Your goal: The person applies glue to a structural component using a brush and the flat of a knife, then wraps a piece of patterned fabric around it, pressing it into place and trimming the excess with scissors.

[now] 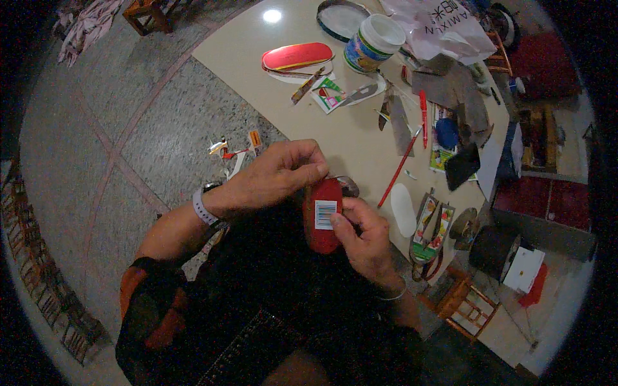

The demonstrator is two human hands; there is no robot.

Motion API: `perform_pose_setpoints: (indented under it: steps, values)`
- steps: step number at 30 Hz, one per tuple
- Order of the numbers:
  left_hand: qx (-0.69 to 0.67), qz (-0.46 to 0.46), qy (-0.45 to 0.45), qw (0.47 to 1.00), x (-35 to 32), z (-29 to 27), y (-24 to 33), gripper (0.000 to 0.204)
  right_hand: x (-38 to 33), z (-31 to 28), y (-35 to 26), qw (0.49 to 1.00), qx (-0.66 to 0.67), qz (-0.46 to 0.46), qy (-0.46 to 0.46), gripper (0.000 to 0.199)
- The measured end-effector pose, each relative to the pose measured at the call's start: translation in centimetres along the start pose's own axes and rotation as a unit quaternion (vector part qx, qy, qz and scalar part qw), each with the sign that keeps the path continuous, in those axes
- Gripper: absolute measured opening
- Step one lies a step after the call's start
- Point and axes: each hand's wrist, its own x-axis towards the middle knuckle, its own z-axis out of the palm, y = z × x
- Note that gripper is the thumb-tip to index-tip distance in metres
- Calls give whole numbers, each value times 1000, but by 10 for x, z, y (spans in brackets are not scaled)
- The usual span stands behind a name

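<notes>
A red insole-shaped piece (320,219) with a white barcode sticker is held upright over my lap, at the table's near edge. My left hand (277,175) grips its top end, fingers curled over it. My right hand (360,235) holds its right side, thumb pressed on the sticker. A dark scissor-like handle (348,186) peeks out just behind the piece, between the hands.
The beige table (257,38) carries another red insole (297,56), a white tub (371,42), a red pencil (399,168), a red pen (423,117), a white insole cutout (403,209), grey sheets, packaged tools (430,233) and a plastic bag. Scraps lie on the stone floor (233,149).
</notes>
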Motion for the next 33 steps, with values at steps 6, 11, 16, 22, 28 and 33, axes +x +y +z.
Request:
perform_pose_setpoints:
  steps: [6,11,16,22,28,33]
  values:
    - [-26,-4,-2,1000,-9,-7,-6,16,0,-3,-4,993,-75,22,-89,25]
    - [2,-13,-9,1000,-16,-11,-14,16,5,-10,-14,985,-75,13,-155,20]
    - [-15,-61,-10,998,-23,-11,-15,14,6,-7,-15,982,-38,59,-175,21]
    - [-47,-63,2,997,-29,-12,-24,17,10,-9,-19,986,-90,20,-143,21]
    - [-55,-53,10,997,-32,-14,-28,16,22,-13,-22,974,-187,-121,36,25]
    - [-57,-70,15,996,-36,-17,-27,16,27,1,-17,974,-202,-97,-40,30]
